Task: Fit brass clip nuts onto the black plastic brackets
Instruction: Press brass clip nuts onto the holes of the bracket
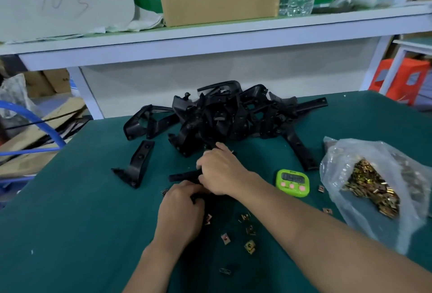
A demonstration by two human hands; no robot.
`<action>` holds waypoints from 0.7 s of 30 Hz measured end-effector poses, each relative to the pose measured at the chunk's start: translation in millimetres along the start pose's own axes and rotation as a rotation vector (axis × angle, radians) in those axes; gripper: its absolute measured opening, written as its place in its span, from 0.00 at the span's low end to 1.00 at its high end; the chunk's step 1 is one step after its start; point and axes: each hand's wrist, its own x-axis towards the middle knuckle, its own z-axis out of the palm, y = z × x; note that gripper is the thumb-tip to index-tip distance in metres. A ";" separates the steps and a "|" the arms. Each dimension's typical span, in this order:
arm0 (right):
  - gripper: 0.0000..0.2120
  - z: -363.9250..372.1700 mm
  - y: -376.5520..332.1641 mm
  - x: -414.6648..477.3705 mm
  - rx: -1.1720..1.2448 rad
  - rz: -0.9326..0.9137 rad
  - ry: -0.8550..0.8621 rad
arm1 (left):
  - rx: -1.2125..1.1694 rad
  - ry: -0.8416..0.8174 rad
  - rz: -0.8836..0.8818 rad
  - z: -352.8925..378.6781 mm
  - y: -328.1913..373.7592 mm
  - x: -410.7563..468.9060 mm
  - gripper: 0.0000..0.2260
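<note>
In the head view, both hands meet just below the centre of the frame over one bracket [184,175]. It lies on the green mat [70,222], and its bare end sticks out to the left of the knuckles. The left hand [180,211] is clenched around the bracket's near end, fingers curled over the black plastic. The right hand [222,171] is curled over the part further up, fingertips tucked under and out of sight. Whether either hand also pinches a nut cannot be told, because the fingers hide the spot.

Loose nuts [250,246] lie scattered on the mat below and to the right of the left hand. The main supply is in the clear bag [371,187] at the right edge. The pile [222,115] of unworked brackets fills the middle of the frame just above the hands, and a lone bracket [138,166] lies apart at centre left. A green timer [292,182] sits between the right forearm and the bag.

The step looks like seating a clip on the bracket's tab. To do it well, the left hand should brace the bracket against the mat. The nut's open mouth should meet the tab edge squarely and slide straight on until its threaded hole lines up with the hole in the plastic. If the nut goes on tilted, it may spread or jam.
</note>
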 end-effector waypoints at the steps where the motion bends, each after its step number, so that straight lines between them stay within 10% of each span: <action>1: 0.11 -1.1 3.1 -5.3 0.066 0.012 0.089 | 0.017 0.007 0.011 -0.8 0.3 -1.1 0.17; 9: 0.19 -31.8 26.0 -71.4 1.216 0.604 0.727 | 0.102 -0.129 0.153 7.2 16.9 -9.6 0.27; 14: 0.18 -15.8 18.6 -118.0 1.681 0.633 0.529 | -0.009 -0.129 0.117 11.3 23.1 -5.9 0.11; 21: 0.14 -5.8 37.2 -123.0 1.491 0.377 0.295 | 0.000 0.062 -0.004 2.2 10.1 -7.6 0.03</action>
